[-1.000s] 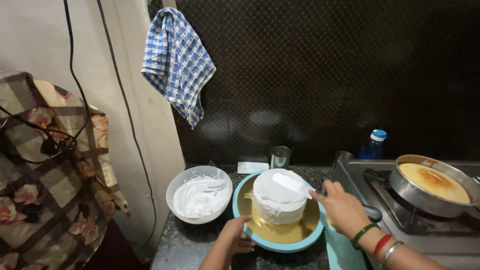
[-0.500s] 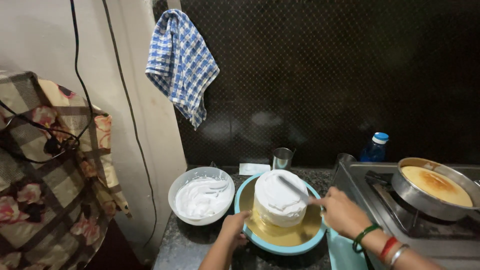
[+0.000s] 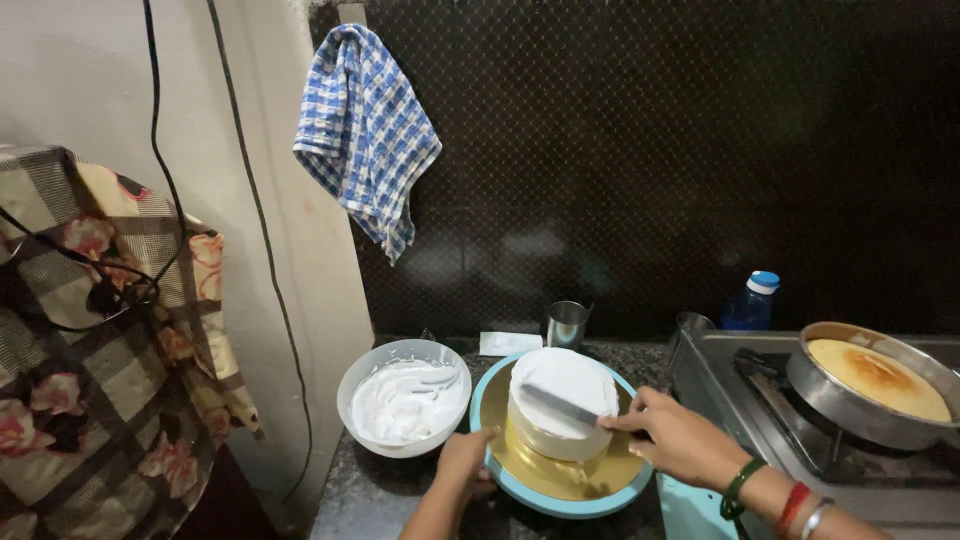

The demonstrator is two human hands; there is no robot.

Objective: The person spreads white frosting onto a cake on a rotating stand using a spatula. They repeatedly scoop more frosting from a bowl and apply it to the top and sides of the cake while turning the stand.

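Right hand (image 3: 675,435) grips the spatula (image 3: 560,405), best kept flat across the iced cake (image 3: 562,400) while the left hand (image 3: 465,462) holds the turntable (image 3: 500,475) rim.

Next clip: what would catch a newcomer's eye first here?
The white frosted cake on a gold board, bottom centre, with the right hand laying a spatula across its top and the left hand on the blue turntable. Above it, a blue checked towel hangs on the wall.
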